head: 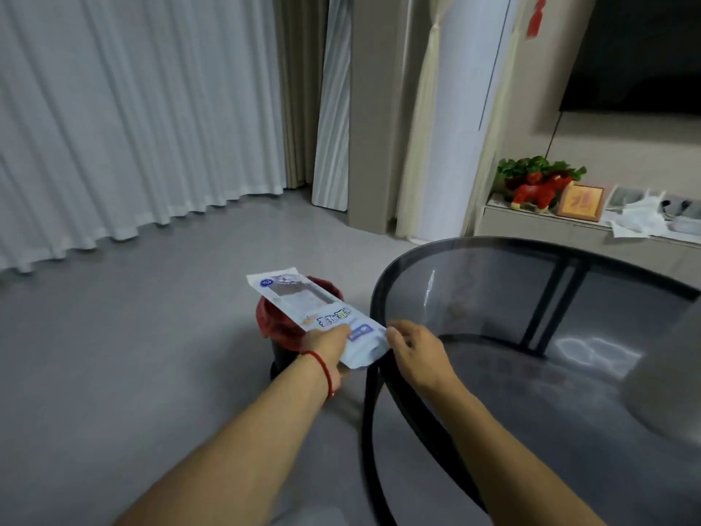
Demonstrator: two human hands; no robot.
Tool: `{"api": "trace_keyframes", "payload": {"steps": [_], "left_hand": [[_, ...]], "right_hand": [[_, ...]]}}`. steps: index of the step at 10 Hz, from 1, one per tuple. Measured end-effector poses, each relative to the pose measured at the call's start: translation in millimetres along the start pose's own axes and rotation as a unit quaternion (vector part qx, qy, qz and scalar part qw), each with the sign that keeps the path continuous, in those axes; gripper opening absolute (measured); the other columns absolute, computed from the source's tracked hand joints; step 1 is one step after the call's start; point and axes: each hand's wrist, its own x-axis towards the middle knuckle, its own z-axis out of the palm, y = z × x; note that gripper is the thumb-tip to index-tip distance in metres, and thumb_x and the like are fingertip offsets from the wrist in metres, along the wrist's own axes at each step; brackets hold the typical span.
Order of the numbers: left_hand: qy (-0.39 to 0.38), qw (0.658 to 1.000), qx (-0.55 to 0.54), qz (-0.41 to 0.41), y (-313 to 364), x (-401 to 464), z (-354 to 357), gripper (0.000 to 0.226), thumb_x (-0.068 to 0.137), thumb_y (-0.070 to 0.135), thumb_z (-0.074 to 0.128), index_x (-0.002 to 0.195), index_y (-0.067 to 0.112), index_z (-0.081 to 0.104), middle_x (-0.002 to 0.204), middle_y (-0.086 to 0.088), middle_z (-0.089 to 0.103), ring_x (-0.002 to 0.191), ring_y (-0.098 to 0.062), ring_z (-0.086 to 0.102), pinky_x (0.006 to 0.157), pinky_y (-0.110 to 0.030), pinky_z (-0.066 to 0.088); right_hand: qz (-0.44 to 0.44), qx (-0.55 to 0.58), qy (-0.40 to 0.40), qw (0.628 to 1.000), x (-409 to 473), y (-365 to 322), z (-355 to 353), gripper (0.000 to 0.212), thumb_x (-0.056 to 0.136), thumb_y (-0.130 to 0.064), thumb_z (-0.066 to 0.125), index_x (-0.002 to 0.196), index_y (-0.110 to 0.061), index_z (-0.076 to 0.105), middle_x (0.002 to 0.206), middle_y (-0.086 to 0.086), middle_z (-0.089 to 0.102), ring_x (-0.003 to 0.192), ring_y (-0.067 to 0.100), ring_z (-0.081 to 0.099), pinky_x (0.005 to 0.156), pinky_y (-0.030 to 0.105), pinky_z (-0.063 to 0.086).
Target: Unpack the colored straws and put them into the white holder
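The left hand (328, 345) gripped the near end of the straw packet (318, 317), thumb on its printed top face and the other fingers hidden underneath; a red string bracelet (322, 368) circled that wrist; the right hand (415, 347) lay just beside the packet's near right corner, fingers curled downward, and whether it touched or pinched the wrapper could not be made out; the packet was held flat in the air, its long axis running from the hands away and to the left, the far end hanging over a bin lined with a red bag (280, 326); through the clear window near that far end no straws could be distinguished, and the print was too blurred to read; the bin's lower body was mostly hidden behind the left forearm; to the right stood the round dark glass worktop (569, 392), its right side cut off by the frame; a pale blurred shape (667, 377) at that edge stayed unidentifiable; grey floor (132, 354) and white curtains (132, 108) lay beyond.
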Motion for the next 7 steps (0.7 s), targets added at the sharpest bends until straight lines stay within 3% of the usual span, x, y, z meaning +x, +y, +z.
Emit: {"api": "trace_keyframes", "payload": {"steps": [1,2,3,4,5,6,7], "left_hand": [[-0.040,0.998,0.049,-0.022,30.8,33.1,-33.1,0.029,0.092,0.002,0.061,0.120,0.009,0.058,0.113,-0.019,0.071,0.090,-0.031,0.071,0.075,-0.053,0.059],[-0.086,0.990,0.100,-0.059,55.5,61.4,-58.7,0.019,0.092,0.003,0.062,0.110,0.006,0.064,0.099,-0.017,0.076,0.084,-0.027,0.074,0.072,-0.041,0.062],[-0.081,0.986,0.115,-0.092,73.9,89.4,-63.3,0.010,0.092,0.011,0.064,0.100,0.006,0.067,0.077,-0.014,0.074,0.062,-0.021,0.070,0.053,-0.028,0.059],[-0.039,0.992,0.026,-0.115,82.1,120.6,-73.3,0.024,0.094,0.020,0.063,0.106,-0.001,0.061,0.083,-0.021,0.067,0.056,-0.022,0.064,0.045,-0.024,0.055],[-0.004,0.986,-0.128,-0.111,71.8,139.1,-85.0,0.027,0.094,0.015,0.060,0.115,-0.001,0.053,0.108,-0.025,0.054,0.072,-0.024,0.060,0.047,-0.025,0.057],[0.024,0.978,-0.194,-0.069,60.7,145.0,-90.3,0.023,0.094,0.003,0.059,0.115,-0.002,0.052,0.126,-0.020,0.045,0.094,-0.031,0.059,0.059,-0.030,0.062],[0.031,0.977,-0.207,-0.045,49.8,136.8,-92.2,0.027,0.096,0.002,0.057,0.122,0.000,0.055,0.135,-0.024,0.047,0.121,-0.041,0.054,0.092,-0.045,0.057]], "right_hand": [[-0.008,-0.023,0.034,0.999,2.2,14.0,6.9,0.021,0.104,-0.023,0.057,0.093,-0.015,0.073,0.096,0.000,0.063,0.086,0.018,0.059,0.070,0.022,0.043],[-0.029,-0.042,0.047,0.998,1.0,21.7,14.9,0.021,0.103,-0.024,0.062,0.113,-0.010,0.073,0.114,0.002,0.060,0.095,0.018,0.064,0.088,0.028,0.051],[-0.041,-0.039,0.063,0.996,-0.7,22.4,16.2,0.021,0.102,-0.026,0.063,0.111,-0.011,0.073,0.113,0.001,0.062,0.094,0.015,0.064,0.087,0.027,0.052],[-0.051,-0.052,0.074,0.995,0.9,22.5,16.4,0.017,0.101,-0.027,0.064,0.105,-0.014,0.073,0.108,-0.002,0.062,0.083,0.003,0.060,0.071,0.009,0.042],[-0.056,-0.049,0.076,0.994,2.4,23.2,16.6,0.015,0.101,-0.028,0.065,0.102,-0.016,0.073,0.105,-0.006,0.061,0.081,-0.005,0.058,0.066,0.003,0.042],[-0.051,-0.043,0.083,0.994,3.4,24.6,19.2,0.016,0.100,-0.030,0.065,0.101,-0.016,0.073,0.103,-0.006,0.061,0.080,-0.005,0.058,0.067,0.002,0.044],[-0.039,-0.033,0.086,0.995,5.0,24.7,20.2,0.016,0.099,-0.032,0.065,0.099,-0.018,0.073,0.102,-0.006,0.062,0.080,-0.003,0.059,0.063,0.005,0.042]]}}
